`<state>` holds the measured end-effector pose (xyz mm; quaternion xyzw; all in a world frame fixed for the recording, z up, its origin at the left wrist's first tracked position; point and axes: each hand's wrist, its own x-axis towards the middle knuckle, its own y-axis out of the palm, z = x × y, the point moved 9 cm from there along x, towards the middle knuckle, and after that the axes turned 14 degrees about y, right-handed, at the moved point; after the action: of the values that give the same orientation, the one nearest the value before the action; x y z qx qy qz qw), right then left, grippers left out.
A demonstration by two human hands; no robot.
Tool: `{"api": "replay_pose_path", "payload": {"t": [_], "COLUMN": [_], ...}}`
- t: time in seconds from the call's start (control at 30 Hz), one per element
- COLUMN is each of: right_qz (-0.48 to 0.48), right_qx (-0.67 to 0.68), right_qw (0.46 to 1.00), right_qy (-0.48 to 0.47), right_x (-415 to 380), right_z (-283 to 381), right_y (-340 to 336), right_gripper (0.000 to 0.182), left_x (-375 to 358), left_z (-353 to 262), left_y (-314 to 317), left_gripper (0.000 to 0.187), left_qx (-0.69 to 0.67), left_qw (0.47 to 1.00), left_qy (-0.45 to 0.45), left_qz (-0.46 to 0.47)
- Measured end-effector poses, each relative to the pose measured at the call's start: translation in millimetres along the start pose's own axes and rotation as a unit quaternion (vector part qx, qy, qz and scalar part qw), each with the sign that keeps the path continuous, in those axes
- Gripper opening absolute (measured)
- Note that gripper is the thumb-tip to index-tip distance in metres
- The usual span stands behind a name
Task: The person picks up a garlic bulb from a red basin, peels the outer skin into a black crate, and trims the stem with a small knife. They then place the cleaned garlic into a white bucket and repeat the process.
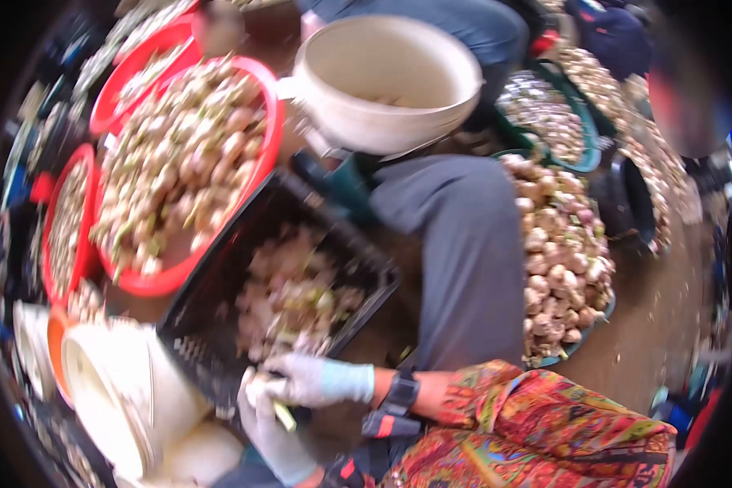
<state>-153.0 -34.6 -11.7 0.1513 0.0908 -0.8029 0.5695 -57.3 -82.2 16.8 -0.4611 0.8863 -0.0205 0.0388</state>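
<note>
My left hand (270,427), in a pale glove, comes up from the bottom edge with its fingers closed around a garlic bulb (258,389), blurred and mostly covered. A short green stem (285,416) sticks out between the hands. My right hand (313,380), in a white and light blue glove, reaches in from the right and meets the left one. Its fingers are closed, and a small dark spot shows at their tips; what they grip is too blurred to name. Just beyond both hands, a black plastic crate (199,305) holds garlic bulbs and loose skins (289,297).
Red tubs of garlic (270,122) stand at the left, and a large whitish basin (464,77) behind the crate. White buckets (106,398) lie lower left. A grey-trousered leg (472,252) separates the crate from a garlic heap (557,268). Other people sit close by.
</note>
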Motion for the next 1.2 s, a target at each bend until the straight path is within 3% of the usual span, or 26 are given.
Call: {"api": "replay_pose_path", "payload": {"t": [0.03,0.1,0.2,0.27,0.33,0.37,0.4,0.47,0.5,0.53,0.6,0.67,0.7,0.83,0.97,1.13,1.2], "right_qz": [0.003,0.002,0.034,0.031,-0.027,-0.037,-0.115,-0.196,-0.275,-0.304,-0.256,-0.08,-0.035,-0.103,-0.122,-0.175,-0.104], "right_qx": [0.052,0.208,0.461,0.45,0.312,0.343,0.337,-0.007,-0.291,-0.288,-0.253,-0.025,-0.022,-0.246,-0.301,-0.092,0.044], "right_qw": [0.998,0.973,0.866,0.877,0.945,0.934,0.927,0.975,0.916,0.908,0.933,0.995,0.997,0.963,0.945,0.977,0.974], "right_qy": [0.024,0.1,0.19,0.165,0.097,0.09,0.114,0.101,0.038,0.009,0.012,0.044,0.06,0.039,0.048,0.086,0.195], "right_x": [1,11,23,24,25,29,34,40,33,24,10,8,4,-6,-5,11,28], "right_z": [-5,-29,-58,-48,-35,-37,-56,-49,-28,-12,-1,-7,-6,14,9,-18,-53], "right_y": [-5,-7,-18,-18,-16,-17,-33,-58,-61,-64,-59,-31,-18,1,6,-17,-16], "right_gripper": [0.028,0.026,0.026,0.03,0.03,0.03,0.03,0.03,0.034,0.04,0.042,0.039,0.039,0.032,0.028,0.024,0.033], "left_x": [2,0,-2,-1,-1,-4,-6,-8,-7,-6,-9,-9,-9,-7,-9,-4,-1], "left_z": [13,22,28,36,60,57,55,46,38,36,39,41,40,44,40,44,47], "left_y": [-8,-1,4,9,-4,-4,-6,-11,-6,-7,-16,-21,-24,-26,-23,-15,2], "left_gripper": [0.044,0.059,0.06,0.057,0.057,0.053,0.053,0.048,0.047,0.048,0.047,0.047,0.048,0.045,0.044,0.045,0.048], "left_qx": [-0.038,-0.194,-0.325,-0.319,-0.225,-0.319,-0.318,-0.399,-0.445,-0.464,-0.437,-0.421,-0.399,-0.329,-0.233,-0.211,-0.328], "left_qw": [0.998,0.98,0.945,0.946,0.971,0.944,0.945,0.913,0.892,0.883,0.895,0.903,0.913,0.935,0.957,0.968,0.942], "left_qy": [0.056,-0.035,-0.03,-0.051,-0.076,-0.079,-0.073,-0.05,-0.04,-0.026,-0.018,-0.005,0.002,0.023,0.071,0.038,-0.003], "left_qz": [0.01,-0.017,-0.014,-0.029,-0.013,-0.01,-0.012,-0.065,-0.069,-0.063,-0.094,-0.088,-0.079,-0.128,-0.159,-0.126,-0.069]}}
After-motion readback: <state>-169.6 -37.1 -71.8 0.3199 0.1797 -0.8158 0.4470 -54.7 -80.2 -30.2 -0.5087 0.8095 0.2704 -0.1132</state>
